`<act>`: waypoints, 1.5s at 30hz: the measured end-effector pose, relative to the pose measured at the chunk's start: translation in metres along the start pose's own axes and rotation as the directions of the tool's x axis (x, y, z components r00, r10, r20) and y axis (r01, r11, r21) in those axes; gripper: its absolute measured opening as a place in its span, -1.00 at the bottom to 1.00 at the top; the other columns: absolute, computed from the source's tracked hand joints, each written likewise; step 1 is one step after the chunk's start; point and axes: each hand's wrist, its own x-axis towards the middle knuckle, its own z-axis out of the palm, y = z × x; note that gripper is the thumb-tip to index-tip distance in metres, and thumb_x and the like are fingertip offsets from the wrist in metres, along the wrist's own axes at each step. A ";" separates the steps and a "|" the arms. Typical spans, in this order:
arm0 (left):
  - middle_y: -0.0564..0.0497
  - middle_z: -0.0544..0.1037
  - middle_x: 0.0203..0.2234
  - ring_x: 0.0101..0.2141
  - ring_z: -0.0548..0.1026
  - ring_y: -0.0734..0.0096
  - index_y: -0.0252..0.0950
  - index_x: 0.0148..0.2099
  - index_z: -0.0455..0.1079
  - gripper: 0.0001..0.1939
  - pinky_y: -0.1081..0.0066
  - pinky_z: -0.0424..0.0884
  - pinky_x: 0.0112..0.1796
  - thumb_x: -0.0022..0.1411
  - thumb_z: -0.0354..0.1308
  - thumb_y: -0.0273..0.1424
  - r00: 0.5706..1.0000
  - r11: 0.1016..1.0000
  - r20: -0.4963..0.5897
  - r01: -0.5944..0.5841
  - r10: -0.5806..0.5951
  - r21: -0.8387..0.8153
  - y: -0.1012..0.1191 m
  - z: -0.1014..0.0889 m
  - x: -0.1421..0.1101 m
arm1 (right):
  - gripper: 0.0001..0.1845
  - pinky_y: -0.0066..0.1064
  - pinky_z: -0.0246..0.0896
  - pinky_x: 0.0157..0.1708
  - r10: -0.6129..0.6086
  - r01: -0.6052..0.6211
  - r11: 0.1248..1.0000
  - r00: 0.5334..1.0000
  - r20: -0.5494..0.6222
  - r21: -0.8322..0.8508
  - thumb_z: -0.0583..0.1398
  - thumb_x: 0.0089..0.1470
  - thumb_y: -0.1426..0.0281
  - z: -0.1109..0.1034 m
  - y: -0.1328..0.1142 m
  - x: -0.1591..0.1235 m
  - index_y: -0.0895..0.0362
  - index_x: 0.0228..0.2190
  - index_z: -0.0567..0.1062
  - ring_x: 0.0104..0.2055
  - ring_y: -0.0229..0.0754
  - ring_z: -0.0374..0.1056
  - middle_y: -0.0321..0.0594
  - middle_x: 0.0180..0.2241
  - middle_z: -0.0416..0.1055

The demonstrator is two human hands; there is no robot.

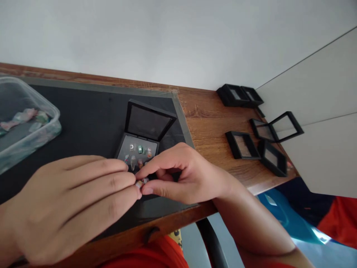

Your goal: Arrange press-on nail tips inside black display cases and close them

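Note:
My right hand [181,176] pinches a small, shiny decorated piece [141,182] between thumb and forefinger. My left hand [80,201] is palm down, its fingers pressed together and their tips against the same piece. Its thumb and whatever lies under the palm are hidden. Just beyond both hands an open black display case [147,121] stands with its clear lid tilted up. On its grey lining [124,150] sit several small ornaments, among them a green one [140,149] and a clear pointed one [133,162]. My hands cover the case's front part.
A clear plastic tub [54,123] with small wrapped pieces [25,115] stands at the left on a black mat [83,119]. Several black frame cases lie on the wooden table [206,126] at the right, one case [287,126] open. A wall runs behind.

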 end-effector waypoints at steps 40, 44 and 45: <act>0.01 0.72 -0.23 -0.24 0.64 0.14 -0.16 -0.04 0.53 -0.81 0.10 0.49 -0.26 0.55 0.13 -0.23 0.990 0.976 0.071 0.110 -0.125 0.186 -0.017 0.007 0.040 | -0.89 -0.51 0.32 -0.44 0.023 -0.047 0.985 0.990 -0.138 -0.169 0.35 0.34 0.44 -0.021 -0.006 -0.003 0.22 -0.16 0.70 -0.39 -0.31 0.51 -0.18 -0.29 0.73; 0.01 0.72 -0.22 -0.23 0.65 0.14 -0.16 -0.03 0.54 -0.78 0.10 0.49 -0.24 0.56 0.12 -0.20 0.986 0.975 0.085 0.123 -0.140 0.184 -0.018 0.007 0.038 | -0.83 -0.45 0.41 -0.30 0.023 -0.047 0.961 0.996 -0.089 -0.274 0.29 0.40 0.44 -0.028 -0.004 -0.003 0.19 -0.09 0.72 -0.26 -0.25 0.60 -0.17 -0.19 0.76; 0.02 0.72 -0.22 -0.24 0.64 0.15 -0.16 -0.03 0.54 -0.77 0.10 0.49 -0.24 0.56 0.11 -0.19 0.986 0.974 0.087 0.126 -0.144 0.187 -0.018 0.007 0.038 | -0.81 -0.43 0.42 -0.27 0.030 -0.050 0.952 0.997 -0.071 -0.302 0.28 0.41 0.45 -0.029 -0.003 -0.003 0.18 -0.08 0.72 -0.24 -0.24 0.61 -0.17 -0.17 0.76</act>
